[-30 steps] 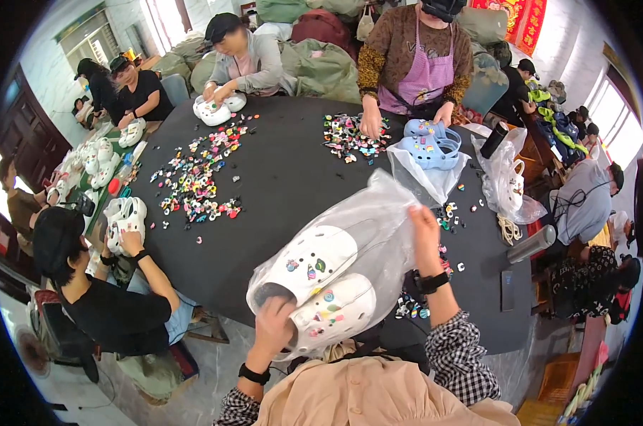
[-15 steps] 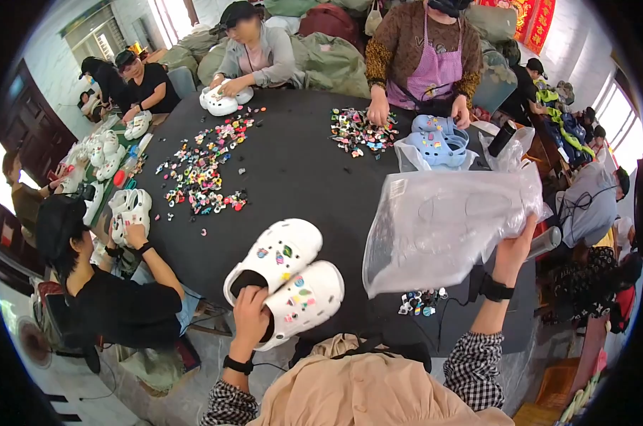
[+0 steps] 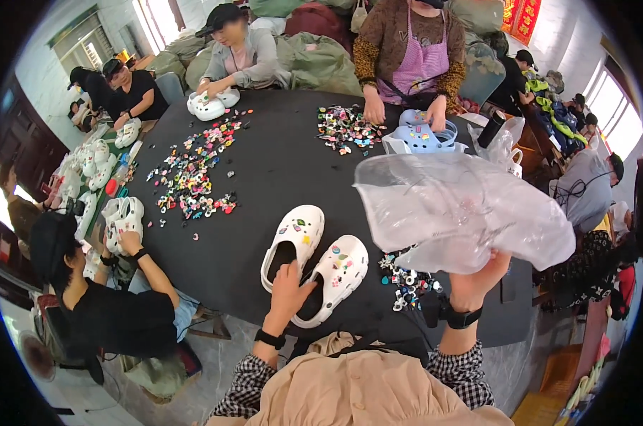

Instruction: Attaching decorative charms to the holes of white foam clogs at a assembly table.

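A pair of white clogs, the left one (image 3: 304,226) and the right one (image 3: 348,264), is in front of me with toes pointing away, colourful charms on their tops. My left hand (image 3: 291,292) is at their heel openings, fingers in the left clog and thumb at the right one, closed about their neighbouring inner sides. My right hand (image 3: 478,284) grips a translucent plastic bag (image 3: 449,202) from below and holds it up over the table. The bag hides most of those fingers. A small pile of charms (image 3: 407,284) lies just left of my right wrist.
Two larger charm piles (image 3: 201,170) (image 3: 346,129) spread over the dark table (image 3: 279,156). Across from me a person handles blue clogs (image 3: 424,135); another holds white clogs (image 3: 211,104). At left a co-worker holds white clogs (image 3: 122,221). A black cylinder (image 3: 490,129) stands at far right.
The white clogs have moved right and their toes have swung apart, with my left hand still at them. The bag has flared out and billowed to the right as my right hand shifted lower and left.
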Motion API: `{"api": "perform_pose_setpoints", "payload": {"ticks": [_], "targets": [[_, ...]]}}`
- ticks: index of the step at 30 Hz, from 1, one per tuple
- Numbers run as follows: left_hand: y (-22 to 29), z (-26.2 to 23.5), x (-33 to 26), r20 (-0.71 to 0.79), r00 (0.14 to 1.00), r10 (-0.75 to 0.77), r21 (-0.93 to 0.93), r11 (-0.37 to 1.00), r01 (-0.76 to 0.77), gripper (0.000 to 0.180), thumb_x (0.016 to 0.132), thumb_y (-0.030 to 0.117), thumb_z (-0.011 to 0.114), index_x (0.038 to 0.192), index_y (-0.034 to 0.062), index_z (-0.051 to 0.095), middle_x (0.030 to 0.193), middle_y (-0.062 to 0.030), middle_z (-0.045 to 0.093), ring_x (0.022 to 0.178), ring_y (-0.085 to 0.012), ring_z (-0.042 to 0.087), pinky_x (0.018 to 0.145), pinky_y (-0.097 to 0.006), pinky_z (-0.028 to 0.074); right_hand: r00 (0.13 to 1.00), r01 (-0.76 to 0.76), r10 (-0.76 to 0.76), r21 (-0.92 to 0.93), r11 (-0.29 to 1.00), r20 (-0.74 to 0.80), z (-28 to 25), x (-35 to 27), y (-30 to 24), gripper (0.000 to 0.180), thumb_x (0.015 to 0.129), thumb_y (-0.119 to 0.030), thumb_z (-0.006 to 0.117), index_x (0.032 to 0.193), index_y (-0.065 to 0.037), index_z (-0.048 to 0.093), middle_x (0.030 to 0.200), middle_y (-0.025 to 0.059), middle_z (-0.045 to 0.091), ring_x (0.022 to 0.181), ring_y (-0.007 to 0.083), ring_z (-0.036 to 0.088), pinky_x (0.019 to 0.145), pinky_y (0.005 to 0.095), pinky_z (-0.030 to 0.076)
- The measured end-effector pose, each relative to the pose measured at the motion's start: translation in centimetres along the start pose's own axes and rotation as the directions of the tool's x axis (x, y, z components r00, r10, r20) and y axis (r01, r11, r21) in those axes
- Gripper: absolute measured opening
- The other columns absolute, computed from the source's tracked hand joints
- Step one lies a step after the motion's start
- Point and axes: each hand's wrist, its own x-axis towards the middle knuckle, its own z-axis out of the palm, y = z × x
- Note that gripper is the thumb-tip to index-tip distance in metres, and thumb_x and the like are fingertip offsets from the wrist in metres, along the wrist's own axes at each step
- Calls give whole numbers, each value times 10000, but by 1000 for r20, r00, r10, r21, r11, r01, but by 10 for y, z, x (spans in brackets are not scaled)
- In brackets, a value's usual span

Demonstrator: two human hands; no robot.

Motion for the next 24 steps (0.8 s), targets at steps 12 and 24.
{"api": "perform_pose_setpoints", "payload": {"ticks": [12,24], "targets": [[73,-101,-39,-46,958,285,-345,895,-283,1193,629,270,874,1523,86,106,1528,-259,125,1425,-406,143,1136,-472,226,851,-520,521,32,853,-57,6,-70,109,642,968,-540,377,1443,-109,356,1454,111,418,1310,273,426,1078,479,359],[58,-114,-40,-121,965,234,-190,948,-254,521,701,21,540,1218,1,606,1043,-178,681,998,-310,648,965,-387,440,603,-764,728,-501,407,-327,22,-90,127,367,971,-147,538,1315,-25,497,1270,100,574,1141,170,553,977,324,445]]}}
